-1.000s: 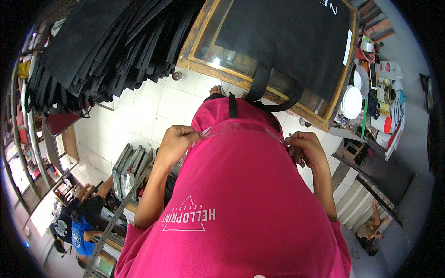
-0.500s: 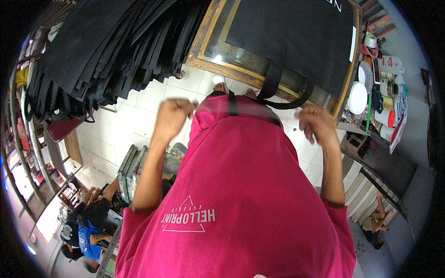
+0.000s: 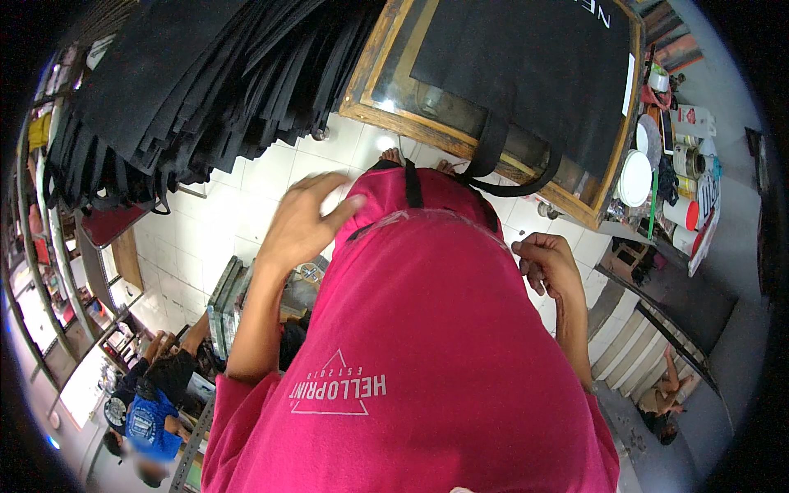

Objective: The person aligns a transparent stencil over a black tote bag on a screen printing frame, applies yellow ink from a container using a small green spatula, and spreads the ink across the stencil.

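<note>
My left hand (image 3: 308, 218) hangs beside the front of my magenta shirt (image 3: 436, 329), its thumb and fingers spread and nothing between them. On the other side my right hand (image 3: 549, 264) has its fingers curled in, close to the shirt's edge; whether anything is inside them is hidden. A thin pale line runs across the lower part of the shirt, and I cannot tell what it is. Ahead, a black fabric bag (image 3: 526, 74) lies flat on a wood-framed glass board (image 3: 403, 103). Its handle (image 3: 489, 148) loops over the near edge. Neither hand touches the bag.
A thick stack of black bags (image 3: 189, 90) overhangs at the left. Tubs, cans and a white round lid (image 3: 634, 177) crowd the right side. Framed panels (image 3: 226, 300) stand on the tiled floor. Other people (image 3: 152, 419) sit at lower left; another person (image 3: 662, 398) is at lower right.
My left hand has opened from curled fingers. My right hand has moved lower and inward, toward the shirt. A blurred pale streak between the hands now appears as a thin line on the shirt.
</note>
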### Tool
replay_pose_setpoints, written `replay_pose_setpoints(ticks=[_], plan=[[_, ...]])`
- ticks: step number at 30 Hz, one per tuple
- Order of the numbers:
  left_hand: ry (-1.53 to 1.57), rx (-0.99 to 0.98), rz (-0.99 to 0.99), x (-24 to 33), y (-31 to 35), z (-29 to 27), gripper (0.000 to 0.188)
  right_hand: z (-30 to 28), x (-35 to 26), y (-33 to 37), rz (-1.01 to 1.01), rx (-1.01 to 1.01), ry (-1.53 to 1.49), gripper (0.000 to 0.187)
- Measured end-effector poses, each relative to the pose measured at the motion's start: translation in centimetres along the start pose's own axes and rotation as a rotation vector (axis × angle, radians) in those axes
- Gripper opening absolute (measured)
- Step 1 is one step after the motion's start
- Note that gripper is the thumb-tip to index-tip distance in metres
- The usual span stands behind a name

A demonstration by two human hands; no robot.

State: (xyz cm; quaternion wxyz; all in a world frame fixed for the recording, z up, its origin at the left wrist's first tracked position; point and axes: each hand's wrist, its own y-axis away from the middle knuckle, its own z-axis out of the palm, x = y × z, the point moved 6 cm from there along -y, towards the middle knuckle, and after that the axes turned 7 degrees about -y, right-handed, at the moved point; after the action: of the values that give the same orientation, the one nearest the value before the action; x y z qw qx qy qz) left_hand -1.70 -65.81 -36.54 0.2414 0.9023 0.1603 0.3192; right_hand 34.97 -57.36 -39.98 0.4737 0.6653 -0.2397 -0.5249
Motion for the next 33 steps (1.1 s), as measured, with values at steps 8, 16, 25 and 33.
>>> replay_pose_setpoints(ticks=[8,16,25,33], plan=[[0.402,-0.468,0.318,2.2,-2.5,3.1,0.106,-0.3,0.9,0.3,-0.011,-0.006,-0.015,0.015],[0.669,-0.233,0.259,-1.1,-2.4,1.6,0.09,-1.1,-0.5,0.2,-0.059,-0.003,0.134,0.02],[0.795,-0.131,0.091,-6.4,-0.1,5.5,0.055,-1.6,-3.4,-0.4,-0.115,-0.032,0.249,0.017],[0.481,0.073,-0.16,-12.7,2.0,7.1,0.069,-1.8,-3.3,-0.5,-0.102,0.009,0.244,0.016]])
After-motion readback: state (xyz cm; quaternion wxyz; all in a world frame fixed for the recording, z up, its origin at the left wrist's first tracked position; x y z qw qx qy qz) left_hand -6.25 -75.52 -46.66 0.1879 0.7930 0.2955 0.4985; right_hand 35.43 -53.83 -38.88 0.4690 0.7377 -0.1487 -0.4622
